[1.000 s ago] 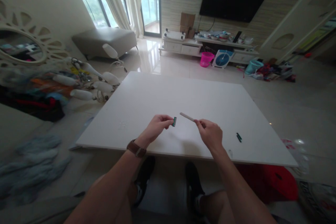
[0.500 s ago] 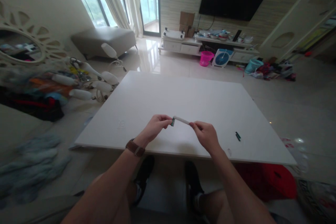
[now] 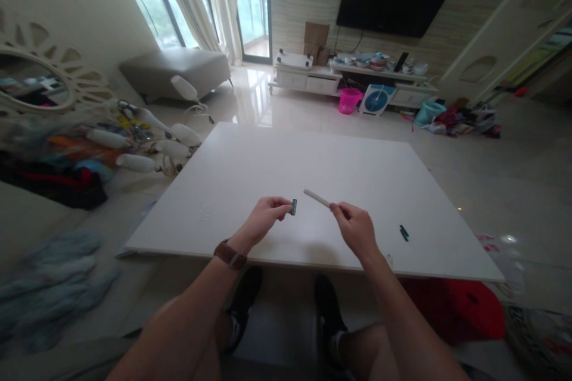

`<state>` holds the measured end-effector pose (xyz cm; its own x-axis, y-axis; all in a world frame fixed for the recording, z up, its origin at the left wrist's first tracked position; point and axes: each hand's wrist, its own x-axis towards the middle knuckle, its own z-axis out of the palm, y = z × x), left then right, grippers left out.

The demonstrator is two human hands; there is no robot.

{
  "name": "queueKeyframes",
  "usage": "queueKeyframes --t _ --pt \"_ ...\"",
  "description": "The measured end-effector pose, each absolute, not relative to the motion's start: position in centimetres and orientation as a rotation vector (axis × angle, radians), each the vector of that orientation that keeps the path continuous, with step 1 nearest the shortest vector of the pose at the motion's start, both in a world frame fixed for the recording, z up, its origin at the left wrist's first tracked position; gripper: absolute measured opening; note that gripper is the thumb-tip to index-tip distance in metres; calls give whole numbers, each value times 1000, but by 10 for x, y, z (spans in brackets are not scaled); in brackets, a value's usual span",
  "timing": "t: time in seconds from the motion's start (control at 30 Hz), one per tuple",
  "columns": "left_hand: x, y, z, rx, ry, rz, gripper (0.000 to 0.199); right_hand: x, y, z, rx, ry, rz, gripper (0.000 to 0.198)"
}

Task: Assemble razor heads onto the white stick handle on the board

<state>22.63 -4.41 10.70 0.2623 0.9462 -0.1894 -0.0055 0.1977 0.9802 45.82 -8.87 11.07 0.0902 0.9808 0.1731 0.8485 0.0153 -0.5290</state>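
Observation:
My left hand (image 3: 271,213), with a brown watch strap at the wrist, pinches a small green-and-dark razor head (image 3: 294,207) by its edge. My right hand (image 3: 353,225) grips one end of a slim pale grey razor handle (image 3: 316,197), whose free end points left and up toward the razor head. A small gap lies between the two parts. Both hands are above the white tabletop (image 3: 313,155). Right of my right hand, small dark green pieces (image 3: 404,232) lie on the table. Closer to the front edge is a small clear piece (image 3: 389,260).
Faint clear bits (image 3: 206,213) lie on the table's left side. A white multi-armed lamp (image 3: 172,149) stands beside the left edge. Under the front right is a red round object (image 3: 473,309). A pink basket (image 3: 349,100) and a low cabinet (image 3: 295,77) are beyond the table.
The razor handle and razor head, touching at an angle before, are now apart. My right hand has moved slightly right with the handle; my left hand has barely moved.

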Motion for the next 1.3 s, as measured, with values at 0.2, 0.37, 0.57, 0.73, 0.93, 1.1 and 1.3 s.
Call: queueKeyframes --t 0.2,0.37,0.57,0.73,0.93,1.1,1.3 --pt "227 -43 104 1214 1106 901 17 458 -90 109 -1934 -1770 248 47" --pt "227 -43 106 1239 1123 921 17 461 -89 109 -1773 -1901 348 48" --pt "227 -42 106 1259 1150 941 17 458 -91 108 -1812 -1787 216 45" --pt "228 -43 110 1257 1150 1002 18 455 -92 107 -1729 -1918 278 40" --pt "226 -40 108 1233 1178 1054 19 456 -93 109 -1723 -1850 206 43" --pt "227 -41 107 1237 1158 1065 21 447 -92 107 -1669 -1944 336 46" --pt "225 -40 111 1236 1195 1104 20 457 -92 108 -1792 -1877 213 45"
